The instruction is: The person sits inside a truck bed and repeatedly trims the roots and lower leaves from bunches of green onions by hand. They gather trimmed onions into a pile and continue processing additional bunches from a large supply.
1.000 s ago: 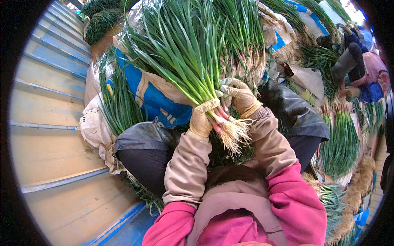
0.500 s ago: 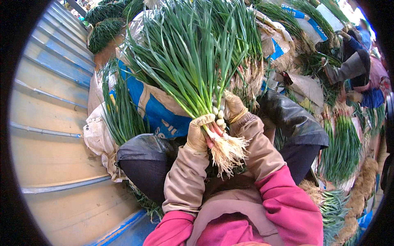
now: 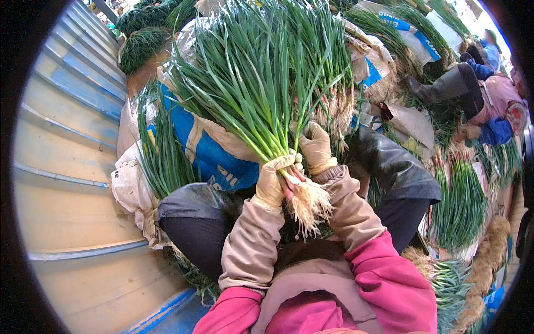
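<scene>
Onions [image 3: 245, 94], green, one bunch: long, smooth, flat-bladed leaves fanning outward; firm, rounded stems drawn tight; reddish-pink bases; pale, stringy roots [image 3: 308, 209] in a shaggy tuft. Located in the air between the person's knees, above the lap, roots toward the body, leaves pointing away.

Left hand [image 3: 271, 179]: cream glove, creased and matte; closed round the stems just above the roots, pale green fingertips showing at the bunch's right side.

Right hand [image 3: 317, 149]: matching glove, fingers bent, just beside the stems at the bunch's right edge; fingertips partly hidden, so whether they grip anything cannot be told.

Sleeve covers [image 3: 251, 242], pair: tan cloth, wrinkled, gathered at the wrists, over pink sleeves [image 3: 392, 273] of soft fabric.

Leg covers [image 3: 397, 167], pair: black, glossy, creased, bent at the knees.

Sack [image 3: 208, 158]: woven-looking, blue and tan, beneath the leaves.

Pile [image 3: 331, 61]: further onions, leaves upward, straw-coloured roots hanging, beyond the right hand.

Small heap [image 3: 161, 147]: narrow green leaves, left of the sack.

Wall [image 3: 83, 209]: ribbed panels, yellowish and blue, scuffed, at far left.

Bundles [image 3: 459, 206]: dense green leaves, spread at right.

Co-worker [image 3: 495, 100]: seated at upper right, pink clothing, grey boot.
</scene>
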Motion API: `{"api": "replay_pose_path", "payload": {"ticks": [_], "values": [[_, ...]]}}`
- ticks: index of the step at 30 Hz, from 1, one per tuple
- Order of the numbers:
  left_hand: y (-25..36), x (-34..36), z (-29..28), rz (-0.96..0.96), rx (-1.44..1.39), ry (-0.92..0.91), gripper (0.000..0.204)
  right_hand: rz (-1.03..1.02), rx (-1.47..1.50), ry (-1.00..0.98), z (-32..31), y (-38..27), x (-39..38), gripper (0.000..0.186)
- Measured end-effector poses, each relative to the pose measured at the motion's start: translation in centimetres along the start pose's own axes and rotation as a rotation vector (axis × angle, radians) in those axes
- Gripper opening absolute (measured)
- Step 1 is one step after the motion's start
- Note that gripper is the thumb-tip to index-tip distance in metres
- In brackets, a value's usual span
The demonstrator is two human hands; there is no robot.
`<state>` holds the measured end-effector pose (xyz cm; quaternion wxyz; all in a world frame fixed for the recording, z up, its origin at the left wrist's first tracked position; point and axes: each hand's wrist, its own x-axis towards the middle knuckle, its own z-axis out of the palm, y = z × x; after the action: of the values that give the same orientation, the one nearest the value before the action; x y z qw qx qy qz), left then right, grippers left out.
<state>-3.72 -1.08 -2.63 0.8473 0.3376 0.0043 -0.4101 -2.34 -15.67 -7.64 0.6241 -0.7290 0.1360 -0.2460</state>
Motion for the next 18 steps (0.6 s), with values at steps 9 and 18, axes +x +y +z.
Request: {"api": "replay_pose_path", "payload": {"ticks": [9, 18], "values": [[1.1, -1.4, 3.8, 0.051, -0.289, 0.074, 0.023, 0.209, -0.390, -0.283, -3.4, 8.5, 2.6, 0.031], [5.1, -3.0, 5.4, 0.142, -0.441, -0.392, 0.059, -0.163, -0.875, 0.088, -7.7, 2.6, 11.9, 0.018]]}}
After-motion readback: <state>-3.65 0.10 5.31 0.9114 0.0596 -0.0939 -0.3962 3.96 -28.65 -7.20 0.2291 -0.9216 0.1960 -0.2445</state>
